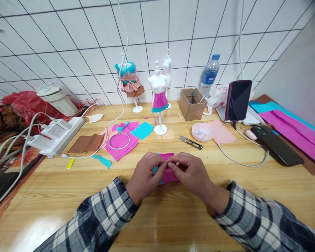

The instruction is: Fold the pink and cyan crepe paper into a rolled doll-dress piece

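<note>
My left hand (145, 175) and my right hand (192, 172) meet over the wooden table (68, 196), fingertips pinched together on a small piece of pink crepe paper with a blue edge (169, 175). Both hands are closed on this paper, which lies partly under them. Behind it stands a white mini mannequin (159, 99) wearing a pink and teal paper skirt. Small black thread snips (190, 141) lie just beyond my right hand.
Pink, blue and brown paper pieces (120, 140) with a white ring lie at left centre. A power strip (56, 136), a pink bowl (203, 132), a cardboard box (192, 103), a water bottle (209, 75), two phones (237, 99) and paper sheets (291, 126) stand around.
</note>
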`<state>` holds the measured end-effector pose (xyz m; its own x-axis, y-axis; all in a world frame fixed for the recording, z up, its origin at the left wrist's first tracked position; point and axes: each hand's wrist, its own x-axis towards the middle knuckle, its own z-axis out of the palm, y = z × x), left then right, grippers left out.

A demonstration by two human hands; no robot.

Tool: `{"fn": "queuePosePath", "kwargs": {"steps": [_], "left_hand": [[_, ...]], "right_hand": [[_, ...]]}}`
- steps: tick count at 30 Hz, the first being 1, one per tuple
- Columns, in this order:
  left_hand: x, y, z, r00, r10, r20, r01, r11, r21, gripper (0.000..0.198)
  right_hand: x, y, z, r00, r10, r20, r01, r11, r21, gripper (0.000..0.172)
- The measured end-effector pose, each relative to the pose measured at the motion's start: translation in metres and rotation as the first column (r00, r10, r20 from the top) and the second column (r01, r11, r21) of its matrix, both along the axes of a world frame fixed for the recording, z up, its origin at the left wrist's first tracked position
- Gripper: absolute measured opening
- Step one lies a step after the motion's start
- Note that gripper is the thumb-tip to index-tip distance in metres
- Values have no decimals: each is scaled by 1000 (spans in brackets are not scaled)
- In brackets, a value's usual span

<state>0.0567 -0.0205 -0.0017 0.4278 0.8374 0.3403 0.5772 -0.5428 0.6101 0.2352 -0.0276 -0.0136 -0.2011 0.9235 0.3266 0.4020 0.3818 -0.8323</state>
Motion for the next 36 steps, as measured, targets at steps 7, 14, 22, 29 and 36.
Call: {"fn": "queuePosePath", "kwargs": {"steps": [7,14,22,29,36], "left_hand": [[3,0,-4,994,82,69,-82,997,-8,20],[3,2,-2,997,45,59,-44,999,-17,21],[3,0,-3,999,14,45,-16,999,46,21],[4,-2,0,998,-7,67,4,999,46,21],[2,-2,1,991,-63,120,56,997,58,17]], "right_hand": [[-2,-6,-1,998,32,49,-38,993,113,14],[-2,-3,-2,1000,1,19,-2,1000,28,10],[-3,-2,0,998,-32,-45,29,996,-81,10],[-5,-2,2,995,-41,-87,23,980,-198,9],[-7,1,2,924,-79,-373,-129,857,-500,13]]}}
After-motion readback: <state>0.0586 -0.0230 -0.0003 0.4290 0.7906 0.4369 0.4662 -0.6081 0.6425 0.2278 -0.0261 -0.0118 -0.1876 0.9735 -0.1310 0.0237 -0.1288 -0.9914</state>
